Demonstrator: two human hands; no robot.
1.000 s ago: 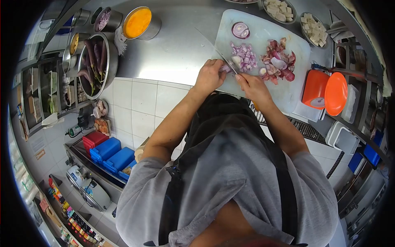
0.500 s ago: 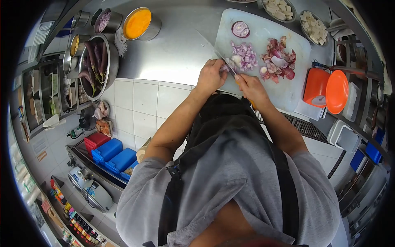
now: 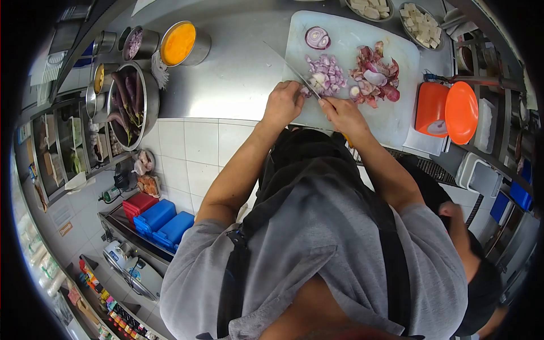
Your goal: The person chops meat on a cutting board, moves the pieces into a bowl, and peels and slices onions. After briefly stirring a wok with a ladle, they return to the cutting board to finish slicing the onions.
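My right hand (image 3: 344,117) is closed around the handle of a kitchen knife (image 3: 294,72), whose long blade points up and left over the white cutting board (image 3: 391,126). Beside the blade, at the board's near-left edge, my left hand (image 3: 283,103) has its fingers curled; what they hold, if anything, is hidden. Diced red onion (image 3: 327,73) lies just beyond the blade. Farther back rests a cut red onion piece (image 3: 317,38) showing its rings. To the right of the dice is a heap of onion skins and trimmings (image 3: 375,76).
Bowls of white cubes (image 3: 420,25) stand at the back right, an orange scale (image 3: 433,110) right of the board. Leftward are a pot of orange liquid (image 3: 178,43) and a bowl of eggplants (image 3: 129,102). Another person (image 3: 473,249) is close behind on the right.
Both hands and the knife have shifted slightly, the left hand ending a little farther from the diced onion. Another person has come into view at the lower right. The whole view has shifted a little.
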